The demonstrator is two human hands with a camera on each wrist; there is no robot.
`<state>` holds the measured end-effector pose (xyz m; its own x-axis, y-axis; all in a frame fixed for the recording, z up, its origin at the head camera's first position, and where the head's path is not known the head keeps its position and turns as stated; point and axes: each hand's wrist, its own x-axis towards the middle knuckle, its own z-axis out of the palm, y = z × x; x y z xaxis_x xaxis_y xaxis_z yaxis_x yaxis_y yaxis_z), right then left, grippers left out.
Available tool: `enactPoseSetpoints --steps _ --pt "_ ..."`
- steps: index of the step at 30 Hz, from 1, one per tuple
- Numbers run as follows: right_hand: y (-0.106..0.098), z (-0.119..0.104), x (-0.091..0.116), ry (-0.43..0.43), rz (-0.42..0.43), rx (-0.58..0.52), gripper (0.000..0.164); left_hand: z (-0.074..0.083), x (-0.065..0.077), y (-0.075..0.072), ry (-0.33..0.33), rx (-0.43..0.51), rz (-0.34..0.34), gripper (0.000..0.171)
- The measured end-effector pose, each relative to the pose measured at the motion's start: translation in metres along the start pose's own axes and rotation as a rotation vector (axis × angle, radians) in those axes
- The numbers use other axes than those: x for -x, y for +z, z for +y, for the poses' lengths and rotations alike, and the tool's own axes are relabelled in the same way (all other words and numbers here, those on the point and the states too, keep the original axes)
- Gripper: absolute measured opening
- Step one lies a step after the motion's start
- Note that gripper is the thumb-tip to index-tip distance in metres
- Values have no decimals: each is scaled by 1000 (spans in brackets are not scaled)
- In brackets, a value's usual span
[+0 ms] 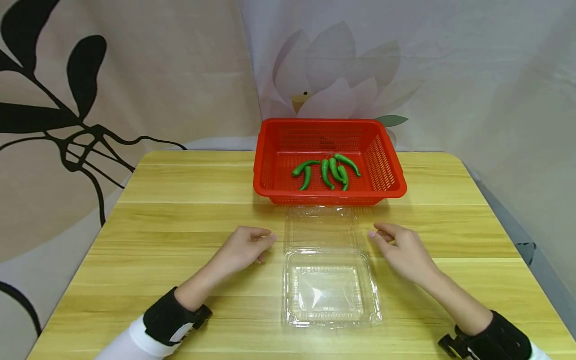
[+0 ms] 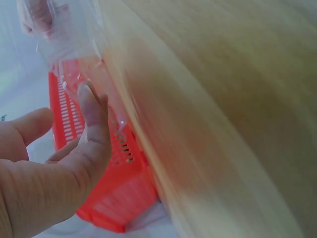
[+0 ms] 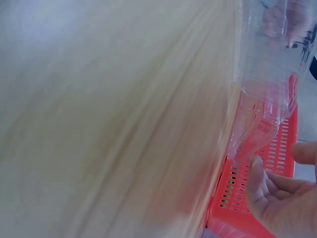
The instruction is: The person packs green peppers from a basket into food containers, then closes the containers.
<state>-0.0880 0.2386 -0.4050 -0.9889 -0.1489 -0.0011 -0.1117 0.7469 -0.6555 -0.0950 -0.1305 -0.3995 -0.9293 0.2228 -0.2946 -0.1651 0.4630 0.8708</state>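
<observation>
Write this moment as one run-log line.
left hand: empty | right hand: empty | clear container: open | green peppers: in red basket

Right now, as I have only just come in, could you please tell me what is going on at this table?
A person's left hand and right hand are on either side of an open, clear plastic container on the wooden table; neither is holding anything. Just beyond the container stands a red basket with green peppers lying inside; none are in the container.
</observation>
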Motion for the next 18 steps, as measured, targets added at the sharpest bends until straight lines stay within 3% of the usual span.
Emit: enactPoseSetpoints --steps 9,18 --pt "3 -6 0 113 -147 -156 49 1 -5 12 -61 138 -106 31" --pt "9 -4 -1 133 -180 -196 38 2 -8 20 -72 176 -154 24"
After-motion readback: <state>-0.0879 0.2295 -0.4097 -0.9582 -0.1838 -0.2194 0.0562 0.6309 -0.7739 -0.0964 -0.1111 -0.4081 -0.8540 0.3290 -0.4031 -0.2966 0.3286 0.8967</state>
